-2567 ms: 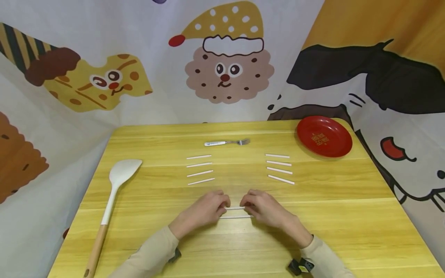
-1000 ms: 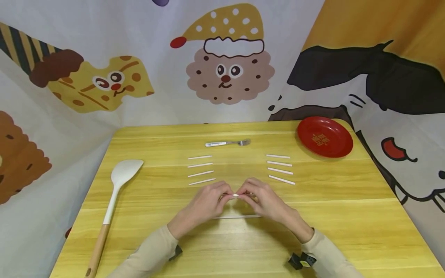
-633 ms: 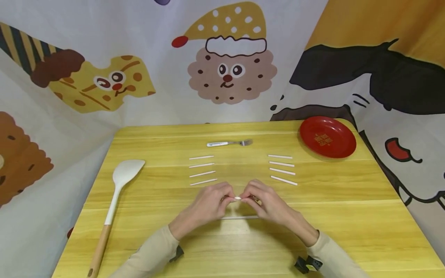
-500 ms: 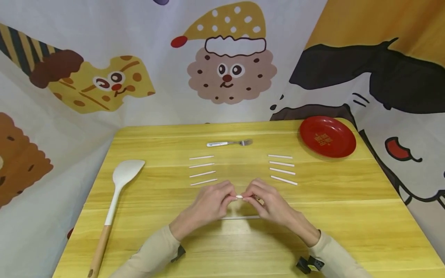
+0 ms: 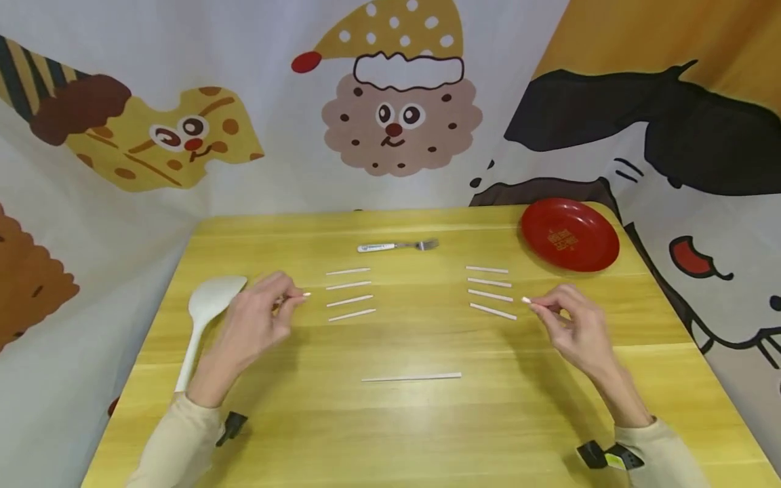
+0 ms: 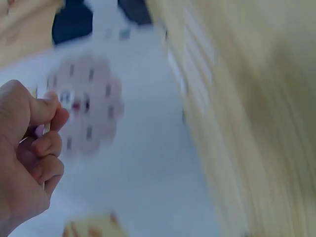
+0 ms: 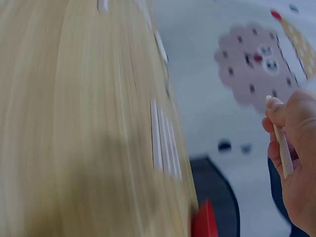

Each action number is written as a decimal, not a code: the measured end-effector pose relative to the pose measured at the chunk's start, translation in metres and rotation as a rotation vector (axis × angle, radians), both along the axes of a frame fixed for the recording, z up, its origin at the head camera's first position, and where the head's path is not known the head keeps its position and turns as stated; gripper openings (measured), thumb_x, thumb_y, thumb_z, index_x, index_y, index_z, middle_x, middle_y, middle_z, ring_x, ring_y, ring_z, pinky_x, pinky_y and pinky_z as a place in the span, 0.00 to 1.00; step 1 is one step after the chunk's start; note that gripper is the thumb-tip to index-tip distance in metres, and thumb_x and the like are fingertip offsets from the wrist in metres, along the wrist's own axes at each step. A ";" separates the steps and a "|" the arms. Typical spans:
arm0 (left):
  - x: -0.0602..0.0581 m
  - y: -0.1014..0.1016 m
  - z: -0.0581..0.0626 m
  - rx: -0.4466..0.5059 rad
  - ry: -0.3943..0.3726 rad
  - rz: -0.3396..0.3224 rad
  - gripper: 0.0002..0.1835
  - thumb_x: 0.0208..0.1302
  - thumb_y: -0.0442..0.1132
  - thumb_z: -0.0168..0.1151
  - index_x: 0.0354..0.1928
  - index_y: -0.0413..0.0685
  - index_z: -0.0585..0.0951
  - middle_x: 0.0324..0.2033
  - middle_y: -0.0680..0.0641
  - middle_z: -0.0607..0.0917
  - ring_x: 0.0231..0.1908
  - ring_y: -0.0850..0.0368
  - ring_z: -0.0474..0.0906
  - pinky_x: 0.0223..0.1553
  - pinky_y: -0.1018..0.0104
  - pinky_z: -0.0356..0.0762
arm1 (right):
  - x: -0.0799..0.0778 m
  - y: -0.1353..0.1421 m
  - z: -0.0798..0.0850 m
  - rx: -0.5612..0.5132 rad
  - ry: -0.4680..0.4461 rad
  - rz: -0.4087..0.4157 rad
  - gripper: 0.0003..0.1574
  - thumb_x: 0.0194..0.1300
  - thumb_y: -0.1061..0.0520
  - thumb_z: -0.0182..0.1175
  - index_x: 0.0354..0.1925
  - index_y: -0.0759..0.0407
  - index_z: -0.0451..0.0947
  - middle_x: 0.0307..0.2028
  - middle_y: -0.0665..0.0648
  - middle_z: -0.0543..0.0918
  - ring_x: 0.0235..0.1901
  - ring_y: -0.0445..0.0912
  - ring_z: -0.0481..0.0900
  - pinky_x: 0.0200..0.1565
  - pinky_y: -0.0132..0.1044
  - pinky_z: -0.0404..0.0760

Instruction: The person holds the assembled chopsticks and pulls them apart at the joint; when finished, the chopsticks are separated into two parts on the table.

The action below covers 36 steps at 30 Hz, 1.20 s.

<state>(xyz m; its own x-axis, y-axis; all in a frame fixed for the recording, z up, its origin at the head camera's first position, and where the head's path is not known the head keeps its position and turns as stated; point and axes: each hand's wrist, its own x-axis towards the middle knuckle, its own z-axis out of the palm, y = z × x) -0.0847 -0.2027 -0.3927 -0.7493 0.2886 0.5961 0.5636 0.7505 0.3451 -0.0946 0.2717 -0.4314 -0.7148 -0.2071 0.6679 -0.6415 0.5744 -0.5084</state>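
Observation:
My left hand (image 5: 247, 329), raised at the left, pinches a pale chopstick piece (image 5: 307, 295) between thumb and forefinger. Only the tip shows in the head view; in the left wrist view the fingers cover most of it. At the right my right hand (image 5: 579, 332) pinches the other chopstick piece (image 5: 526, 300), whose length (image 7: 283, 153) runs back along the palm in the right wrist view. Inward of the left hand, several thin chopstick pieces (image 5: 350, 299) lie in a row. A matching row of thicker pieces (image 5: 491, 295) lies beside the right hand.
One whole white chopstick (image 5: 411, 377) lies crosswise near the front of the wooden table (image 5: 415, 434). Behind the rows lies a fork (image 5: 396, 247) with a white handle. A red plate (image 5: 570, 234) sits back right. A white spatula (image 5: 210, 298) is partly behind the left arm.
Both hands, earlier together at the middle on one chopstick, have moved apart to the left and right, each with a separate piece. The whole chopstick in front is now fully uncovered.

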 end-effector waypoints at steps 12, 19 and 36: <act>-0.005 0.026 -0.019 -0.035 -0.333 -0.074 0.03 0.68 0.33 0.66 0.35 0.46 0.82 0.28 0.55 0.79 0.28 0.65 0.76 0.29 0.70 0.77 | -0.007 -0.018 -0.014 0.053 0.008 0.130 0.21 0.42 0.79 0.72 0.32 0.60 0.85 0.29 0.48 0.82 0.30 0.35 0.69 0.27 0.27 0.70; -0.005 0.024 -0.032 0.014 -0.410 -0.146 0.04 0.69 0.29 0.62 0.41 0.43 0.83 0.28 0.53 0.79 0.24 0.66 0.68 0.23 0.73 0.71 | -0.004 -0.013 -0.022 0.108 -0.039 0.095 0.18 0.48 0.76 0.73 0.36 0.60 0.87 0.30 0.48 0.83 0.31 0.35 0.71 0.32 0.23 0.71; -0.003 0.025 -0.048 0.022 -0.439 -0.172 0.07 0.70 0.28 0.61 0.45 0.37 0.85 0.38 0.47 0.81 0.33 0.62 0.76 0.33 0.73 0.80 | -0.003 -0.011 -0.026 0.242 -0.120 0.078 0.19 0.54 0.76 0.68 0.41 0.59 0.86 0.35 0.52 0.85 0.35 0.37 0.77 0.36 0.24 0.79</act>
